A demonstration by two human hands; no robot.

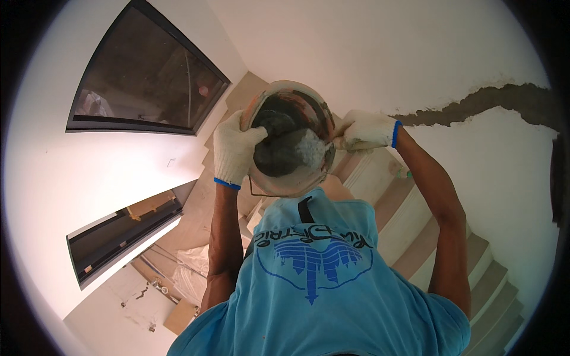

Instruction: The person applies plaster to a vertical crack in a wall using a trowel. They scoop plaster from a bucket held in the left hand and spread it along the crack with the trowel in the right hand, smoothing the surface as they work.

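My left hand, in a white knit glove with a blue cuff, grips the rim of a round orange bucket held up in front of my chest. Grey wet mortar fills the bucket. My right hand, gloved the same way, is at the bucket's right rim, closed on a small tool whose end dips into the mortar; most of the tool is hidden. A wire handle hangs under the bucket.
A white wall ahead carries a long chased groove filled with grey mortar. Stair steps drop away below me. Dark windows are set in the left wall, with bags and boxes on the floor below.
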